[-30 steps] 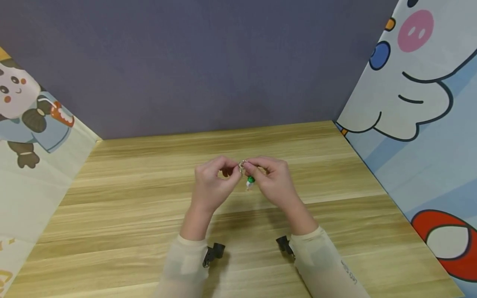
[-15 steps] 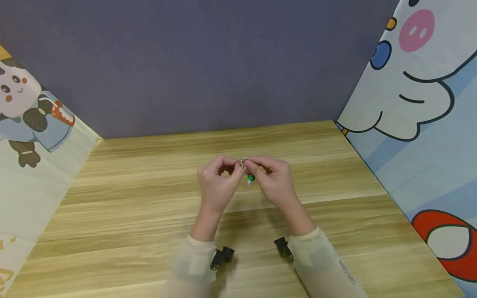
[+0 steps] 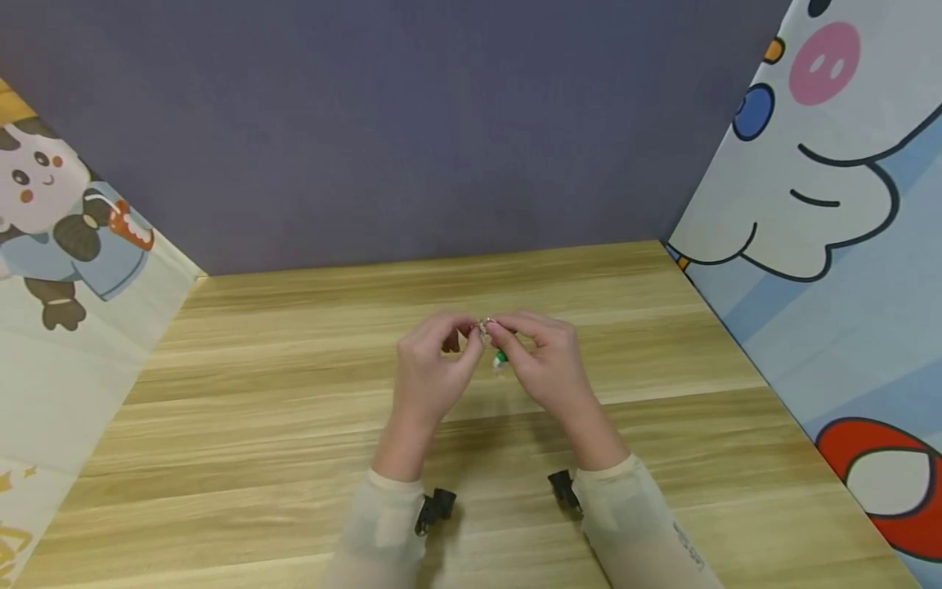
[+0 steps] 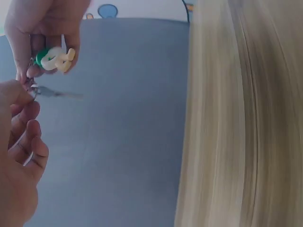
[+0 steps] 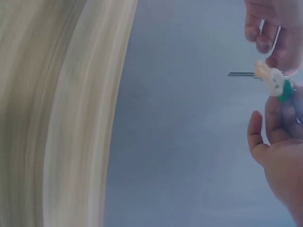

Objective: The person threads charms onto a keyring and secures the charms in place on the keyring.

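Note:
Above the table, my left hand (image 3: 436, 370) and right hand (image 3: 550, 365) meet fingertip to fingertip at a small metal key ring (image 3: 483, 325). Thumb and index finger of each hand pinch it, and they partly cover it. A silver key (image 4: 57, 93) hangs from the ring in the left wrist view; its blade (image 5: 240, 74) also shows in the right wrist view. Beside the right hand's fingers dangles a small charm (image 3: 500, 361), green at the top, white in the middle and peach at the end, shaped like a little figure (image 4: 52, 59).
A wood-grain table (image 3: 257, 393) lies under both forearms. Behind it rises a dark grey-blue wall panel (image 3: 412, 131). Cartoon-printed panels stand at the left (image 3: 81, 327) and right (image 3: 795, 343). Each sleeve carries a black wrist camera mount (image 3: 436, 509).
Both hands have shifted slightly to the right, the left one more. The charm has swung a little to the right. The fingertips stay on the key ring throughout.

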Tool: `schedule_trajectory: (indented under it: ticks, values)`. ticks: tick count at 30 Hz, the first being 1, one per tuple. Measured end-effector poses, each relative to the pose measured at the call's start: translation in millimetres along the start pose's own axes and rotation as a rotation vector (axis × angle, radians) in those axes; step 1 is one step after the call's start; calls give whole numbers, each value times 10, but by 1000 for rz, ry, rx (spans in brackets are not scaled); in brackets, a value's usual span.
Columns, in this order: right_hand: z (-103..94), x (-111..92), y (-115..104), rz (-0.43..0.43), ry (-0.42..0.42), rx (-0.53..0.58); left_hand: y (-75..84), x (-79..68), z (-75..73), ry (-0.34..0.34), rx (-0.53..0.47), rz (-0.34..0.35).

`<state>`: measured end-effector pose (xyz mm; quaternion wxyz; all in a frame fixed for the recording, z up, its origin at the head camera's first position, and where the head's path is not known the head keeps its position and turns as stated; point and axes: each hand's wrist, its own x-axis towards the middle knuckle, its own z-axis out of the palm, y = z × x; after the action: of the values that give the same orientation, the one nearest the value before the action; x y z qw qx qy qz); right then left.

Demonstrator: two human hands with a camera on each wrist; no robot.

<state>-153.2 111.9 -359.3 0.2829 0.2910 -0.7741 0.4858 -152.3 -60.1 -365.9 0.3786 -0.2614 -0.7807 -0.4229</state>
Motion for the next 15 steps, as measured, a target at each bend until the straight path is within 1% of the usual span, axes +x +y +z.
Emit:
schedule_trajectory:
  ticks: [2,5,8,10,11,15]
  values:
    - [-5,-1,20,-46,-17,-46,-13,1,-25,-18,91,69]
    - [-12,1,33,-89,-36,-88,-34,6,-53,-27,231,177]
    - [-17,4,32,-102,-48,-96,-51,11,-65,-19,338,269]
    - [-18,6,20,-103,-55,-94,-59,7,-66,-15,376,302]
    - [-21,6,16,-101,-58,-92,-62,3,-63,-15,380,308]
    - [-27,8,6,-82,-68,-81,-62,-11,-47,-15,347,293]
